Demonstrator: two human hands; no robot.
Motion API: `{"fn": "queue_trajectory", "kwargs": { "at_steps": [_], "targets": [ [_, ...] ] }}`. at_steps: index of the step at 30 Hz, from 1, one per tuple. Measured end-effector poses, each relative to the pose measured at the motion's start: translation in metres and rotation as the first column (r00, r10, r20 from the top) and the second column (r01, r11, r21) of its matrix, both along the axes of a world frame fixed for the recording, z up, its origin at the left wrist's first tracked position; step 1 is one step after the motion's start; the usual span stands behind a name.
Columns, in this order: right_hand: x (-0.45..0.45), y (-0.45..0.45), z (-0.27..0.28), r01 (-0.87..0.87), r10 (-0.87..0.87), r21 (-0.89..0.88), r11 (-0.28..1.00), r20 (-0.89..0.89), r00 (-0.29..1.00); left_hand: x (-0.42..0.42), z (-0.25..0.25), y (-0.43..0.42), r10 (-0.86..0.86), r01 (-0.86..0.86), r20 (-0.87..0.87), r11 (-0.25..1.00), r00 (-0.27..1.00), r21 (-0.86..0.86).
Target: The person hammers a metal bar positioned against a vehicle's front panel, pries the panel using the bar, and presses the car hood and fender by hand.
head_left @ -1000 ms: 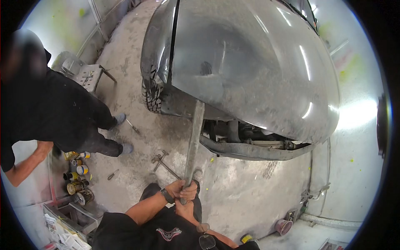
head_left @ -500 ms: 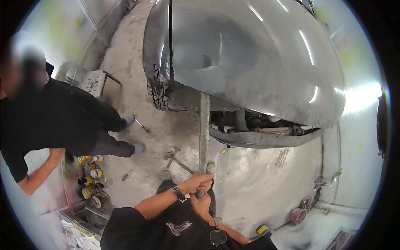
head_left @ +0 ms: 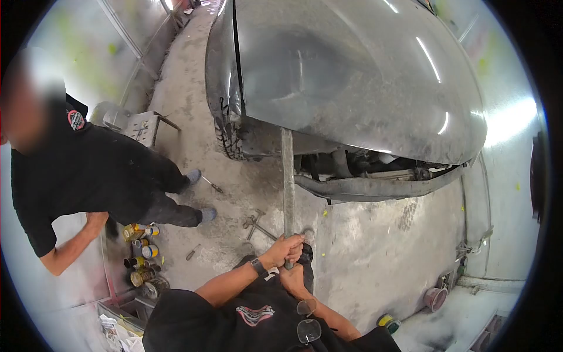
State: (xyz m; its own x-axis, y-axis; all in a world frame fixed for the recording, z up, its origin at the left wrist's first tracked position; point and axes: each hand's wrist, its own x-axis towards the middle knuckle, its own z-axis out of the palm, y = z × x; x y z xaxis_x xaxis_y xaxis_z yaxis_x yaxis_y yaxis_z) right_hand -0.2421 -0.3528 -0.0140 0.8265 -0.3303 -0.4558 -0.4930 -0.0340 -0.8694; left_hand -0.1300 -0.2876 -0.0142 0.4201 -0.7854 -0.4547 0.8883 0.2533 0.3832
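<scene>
My left hand [head_left: 282,250], with a watch on its wrist, wraps around a long grey metal bar [head_left: 288,188]. Just below it, my right hand [head_left: 292,277] grips the bar's near end. The bar runs away from me, and its far end meets the lower edge of a grey car's hood [head_left: 352,88]; how it sits behind that edge is hidden. Beneath the hood the front is stripped, showing a crossbar [head_left: 375,189] and dark parts inside. The front tyre [head_left: 227,138] shows at the left.
A person [head_left: 99,170] in black stands at the left, close to several paint cans [head_left: 143,273]. On the floor lie a cross-shaped wrench [head_left: 258,224], a ratchet-like tool [head_left: 212,184] and a small tool [head_left: 192,252]. A metal stool [head_left: 143,129] and a bucket [head_left: 434,298] stand near the walls.
My view has shifted slightly, so most of the scene sits a little to the right. My hands and the bar's near end are slightly higher in view. Both hands keep their grip.
</scene>
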Motion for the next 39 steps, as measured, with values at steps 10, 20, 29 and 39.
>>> {"fn": "queue_trajectory", "kwargs": {
  "at_steps": [10, 20, 29, 39],
  "targets": [
    [0.009, -0.013, -0.021, -0.127, 0.192, 0.395, 0.910, -0.132, 0.972, -0.004, -0.004, -0.002, 0.168, -0.171, 0.030, 0.976, 0.985, 0.137],
    [0.017, 0.011, -0.064, -0.203, 0.240, 0.509, 0.837, -0.007, 0.971, -0.003, -0.036, 0.020, 0.095, -0.177, 0.204, 0.885, 0.974, 0.431],
    [0.012, 0.002, -0.050, -0.246, 0.263, 0.319, 0.915, -0.009, 0.965, 0.008, -0.028, 0.025, 0.078, -0.085, 0.060, 0.988, 0.995, 0.126],
    [0.004, -0.009, -0.041, -0.197, 0.235, 0.449, 0.871, -0.029, 0.972, 0.012, 0.031, -0.022, 0.021, -0.418, 0.530, 0.641, 0.848, 0.644]
  ]
}}
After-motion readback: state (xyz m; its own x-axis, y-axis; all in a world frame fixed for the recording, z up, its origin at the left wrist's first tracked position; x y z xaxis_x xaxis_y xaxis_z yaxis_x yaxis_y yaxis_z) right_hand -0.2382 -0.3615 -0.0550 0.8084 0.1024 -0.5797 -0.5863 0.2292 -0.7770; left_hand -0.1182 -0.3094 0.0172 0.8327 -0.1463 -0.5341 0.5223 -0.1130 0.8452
